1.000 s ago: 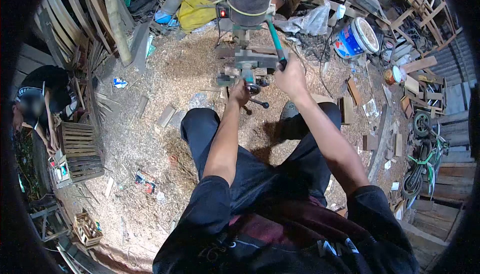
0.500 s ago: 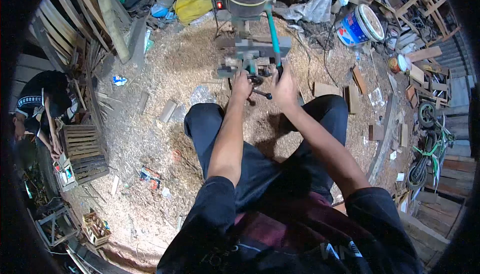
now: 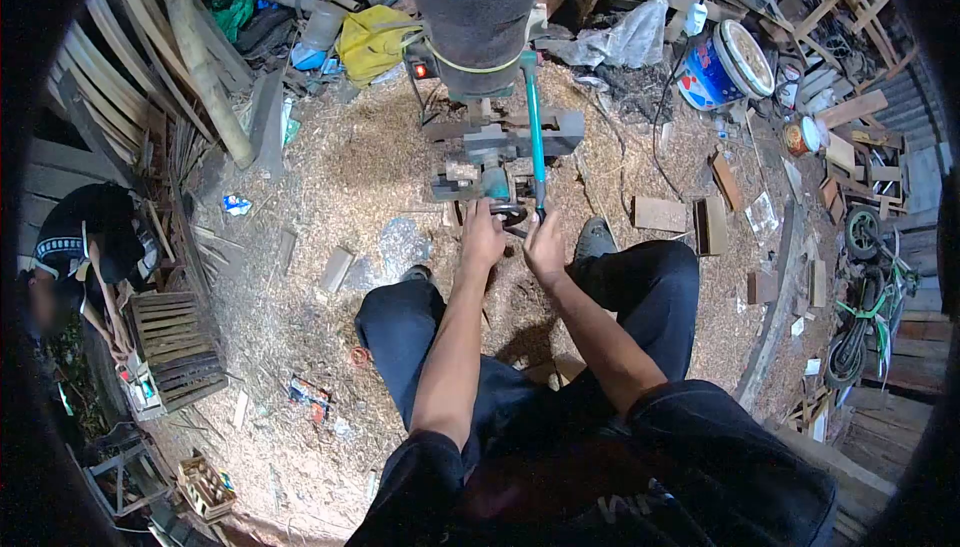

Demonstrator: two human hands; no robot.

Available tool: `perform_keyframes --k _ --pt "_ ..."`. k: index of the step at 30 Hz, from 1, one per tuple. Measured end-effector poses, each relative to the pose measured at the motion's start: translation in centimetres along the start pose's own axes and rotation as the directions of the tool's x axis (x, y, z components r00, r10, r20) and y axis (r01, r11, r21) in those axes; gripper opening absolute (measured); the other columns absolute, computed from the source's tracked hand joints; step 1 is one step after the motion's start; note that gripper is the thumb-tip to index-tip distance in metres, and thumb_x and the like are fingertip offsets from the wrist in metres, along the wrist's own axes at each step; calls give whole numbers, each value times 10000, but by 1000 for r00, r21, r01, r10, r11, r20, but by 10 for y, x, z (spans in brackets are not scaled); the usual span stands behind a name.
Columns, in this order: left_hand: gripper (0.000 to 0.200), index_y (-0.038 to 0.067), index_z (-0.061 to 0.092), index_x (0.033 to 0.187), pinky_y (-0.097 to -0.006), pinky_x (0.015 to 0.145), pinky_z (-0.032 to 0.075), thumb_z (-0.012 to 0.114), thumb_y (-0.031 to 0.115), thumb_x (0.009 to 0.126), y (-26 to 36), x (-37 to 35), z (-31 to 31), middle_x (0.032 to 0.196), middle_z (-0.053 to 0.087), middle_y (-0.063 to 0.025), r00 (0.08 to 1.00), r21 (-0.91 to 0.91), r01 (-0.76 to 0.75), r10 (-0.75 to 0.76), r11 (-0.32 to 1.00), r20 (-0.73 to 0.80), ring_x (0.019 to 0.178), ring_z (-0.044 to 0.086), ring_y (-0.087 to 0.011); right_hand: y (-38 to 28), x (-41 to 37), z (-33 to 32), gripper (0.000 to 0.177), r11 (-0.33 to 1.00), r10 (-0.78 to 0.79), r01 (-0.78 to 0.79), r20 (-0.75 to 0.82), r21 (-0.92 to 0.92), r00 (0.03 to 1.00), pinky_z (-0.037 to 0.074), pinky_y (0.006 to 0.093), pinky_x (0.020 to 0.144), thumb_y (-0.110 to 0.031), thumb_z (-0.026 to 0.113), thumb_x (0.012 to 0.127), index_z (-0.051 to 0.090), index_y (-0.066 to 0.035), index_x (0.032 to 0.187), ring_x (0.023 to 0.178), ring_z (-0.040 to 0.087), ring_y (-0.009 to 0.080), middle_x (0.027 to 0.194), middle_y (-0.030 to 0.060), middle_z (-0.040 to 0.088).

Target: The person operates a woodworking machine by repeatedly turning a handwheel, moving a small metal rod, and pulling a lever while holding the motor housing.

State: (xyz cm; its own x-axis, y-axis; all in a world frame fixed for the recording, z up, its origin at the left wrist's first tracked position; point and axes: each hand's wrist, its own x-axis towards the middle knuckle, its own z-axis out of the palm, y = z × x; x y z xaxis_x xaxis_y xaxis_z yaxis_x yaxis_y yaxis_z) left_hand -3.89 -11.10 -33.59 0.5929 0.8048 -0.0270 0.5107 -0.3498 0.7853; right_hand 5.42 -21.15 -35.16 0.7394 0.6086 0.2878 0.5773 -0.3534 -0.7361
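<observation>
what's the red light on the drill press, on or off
On: the red light glows bright on the drill press.

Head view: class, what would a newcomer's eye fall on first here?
The dark motor of a machine looms top centre over a sawdust floor. Just below it, the right hand grips a green lever, the left hand beside it. A second person crouches at the far left.

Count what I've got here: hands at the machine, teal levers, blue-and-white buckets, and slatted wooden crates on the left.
hands at the machine: 2 (left hand, right hand)
teal lever: 1
blue-and-white bucket: 1
slatted wooden crates: 2 (large crate, small crate)
Total: 6
</observation>
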Motion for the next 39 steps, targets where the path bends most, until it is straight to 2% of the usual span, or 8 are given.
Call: perform_keyframes --k 11,18,25,26,29,32,35,39 --pt "378 11 529 1209 -480 958 437 517 -57 837 -9 1 -3 1166 561 -224 993 57 -114 115 992 -7 1111 538 -424 7 -2 4 452 991 129 -132 92 27 987 464 526 906 -167 465 990 373 66 1367 1056 569 504 1216 347 544" --pt "481 14 476 1326 -430 1065 388 527 -17 849 -31 -1 8 1304 520 -237 972 -67 -235 234 970 -20 1240 479 -423 -118 31 -125 218 964 -253 253 -5 82 967 495 468 834 -20 572 908 568 47 1115 1000 599 469 1138 300 562" --pt "620 -25 363 1431 -441 1145 321 539 41 840 -44 -1 2 1434 421 -287 940 -12 -328 328 945 100 1356 369 -450 -253 226 -222 174 744 -649 664 -309 -70 695 516 372 714 -131 649 901 601 -16 1022 840 677 310 924 182 678" --pt "622 -24 361 1434 -434 1148 318 537 43 842 -36 -2 -1 1446 411 -283 958 49 -258 249 965 145 1367 359 -441 -269 247 -226 164 560 -761 825 -442 -76 475 489 401 698 -142 603 947 578 13 995 792 633 313 859 151 645" --pt "602 -19 371 1438 -403 1130 347 548 86 872 -76 14 18 1451 415 -270 961 194 -258 230 946 154 1345 398 -410 -262 275 -217 314 446 -803 885 -496 -132 330 473 457 878 -39 606 904 495 47 1185 1022 582 443 1099 249 619" --pt "538 -33 434 1396 -410 1064 415 557 113 894 -41 -4 -4 1378 501 -263 990 -6 -132 132 991 56 1236 520 -409 -189 264 -172 221 678 -674 733 -451 -63 585 522 377 717 -168 646 914 637 -2 1060 846 684 308 920 206 683" --pt "470 -9 510 1354 -402 1068 410 564 91 898 -19 -13 -21 1347 539 -245 997 -3 -77 77 997 11 1267 507 -380 -85 192 -120 269 946 -321 322 31 -29 947 523 419 742 -228 584 945 676 13 1017 839 680 383 893 228 693" --pt "384 54 587 1303 -372 1022 453 588 157 933 -29 -11 -12 1292 595 -211 997 -78 -16 10 997 -71 1196 578 -346 92 56 -24 473 967 85 49 498 -250 863 523 486 827 -428 612 883 686 21 1011 948 650 457 949 322 661"
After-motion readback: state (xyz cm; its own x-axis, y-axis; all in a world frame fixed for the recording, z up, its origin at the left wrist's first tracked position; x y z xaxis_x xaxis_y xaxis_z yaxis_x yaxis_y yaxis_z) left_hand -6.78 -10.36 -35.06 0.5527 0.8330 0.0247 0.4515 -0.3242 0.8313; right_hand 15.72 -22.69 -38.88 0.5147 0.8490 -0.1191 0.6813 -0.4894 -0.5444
